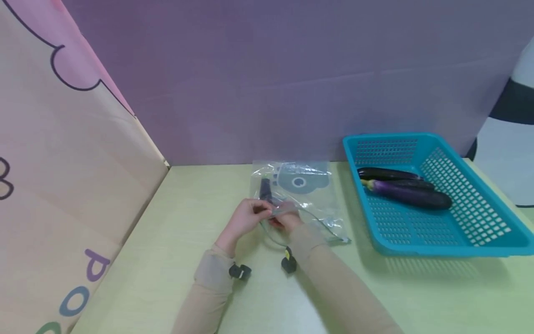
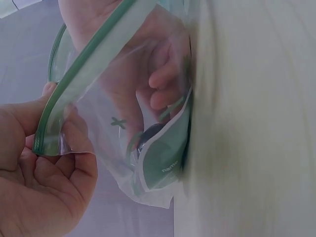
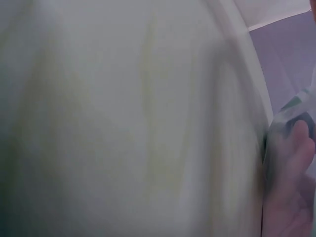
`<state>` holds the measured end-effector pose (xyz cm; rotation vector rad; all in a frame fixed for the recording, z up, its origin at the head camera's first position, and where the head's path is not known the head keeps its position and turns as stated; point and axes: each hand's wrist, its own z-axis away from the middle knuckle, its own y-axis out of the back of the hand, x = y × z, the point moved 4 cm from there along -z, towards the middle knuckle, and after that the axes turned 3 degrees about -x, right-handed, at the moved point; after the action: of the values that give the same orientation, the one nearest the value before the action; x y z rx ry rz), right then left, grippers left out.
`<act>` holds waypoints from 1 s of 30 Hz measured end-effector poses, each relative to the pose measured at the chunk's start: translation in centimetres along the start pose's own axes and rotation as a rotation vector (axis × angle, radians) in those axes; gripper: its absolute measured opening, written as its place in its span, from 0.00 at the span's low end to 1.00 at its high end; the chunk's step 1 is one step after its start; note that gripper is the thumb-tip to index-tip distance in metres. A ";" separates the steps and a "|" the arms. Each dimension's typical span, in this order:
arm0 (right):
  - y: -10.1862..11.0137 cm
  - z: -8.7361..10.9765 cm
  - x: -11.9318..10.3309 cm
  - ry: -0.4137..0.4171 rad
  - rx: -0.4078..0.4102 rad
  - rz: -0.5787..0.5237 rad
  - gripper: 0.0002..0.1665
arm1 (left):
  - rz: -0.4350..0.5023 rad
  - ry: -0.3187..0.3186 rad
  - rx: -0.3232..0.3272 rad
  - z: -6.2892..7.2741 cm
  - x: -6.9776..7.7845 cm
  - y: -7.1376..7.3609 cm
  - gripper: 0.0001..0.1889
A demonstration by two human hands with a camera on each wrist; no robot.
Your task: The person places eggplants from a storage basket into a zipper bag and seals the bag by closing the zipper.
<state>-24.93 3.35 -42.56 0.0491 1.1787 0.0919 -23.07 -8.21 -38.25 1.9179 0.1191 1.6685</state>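
A clear zip bag (image 1: 321, 208) with a green zip strip (image 2: 85, 63) and a printed blue-grey figure lies on the table, its mouth toward me. My left hand (image 1: 245, 216) pinches the bag's edge at the zip strip between thumb and fingers, lifting that side. Through the mouth reaches my right hand (image 2: 133, 74), seen behind the clear film in the left wrist view. Its fingers hold a dark purple eggplant (image 1: 265, 189) inside the bag. Only the eggplant's far part shows in the head view; the hands hide the rest.
To the right stands a blue plastic basket (image 1: 450, 251) with several eggplants (image 1: 410, 195) in it. A purple-grey panel (image 1: 250, 93) rises behind the table (image 1: 187, 199), and a printed panel (image 1: 83, 162) stands on the left. Small black devices (image 1: 289, 262) sit at both wrists.
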 end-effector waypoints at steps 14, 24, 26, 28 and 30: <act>-0.1 0.3 -0.3 0.038 -0.053 0.197 0.13 | -0.009 -0.002 -0.012 0.0 0.0 0.0 0.06; -0.2 0.2 -0.4 0.031 -0.100 0.170 0.15 | -0.016 0.014 -0.002 -0.1 0.0 0.1 0.05; -0.2 0.2 -0.4 0.031 -0.110 0.166 0.15 | -0.016 0.023 0.000 -0.1 -0.2 0.0 0.05; -0.3 0.2 -0.4 0.031 -0.119 0.160 0.15 | -0.017 0.026 -0.001 -0.1 -0.3 0.0 0.05; -0.3 0.3 -0.4 0.033 -0.126 0.160 0.16 | -0.020 0.021 0.000 -0.1 -0.3 0.0 0.05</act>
<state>-24.83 3.02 -42.09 0.0309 1.1988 0.3085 -23.26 -8.31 -38.45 1.8938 0.1459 1.6758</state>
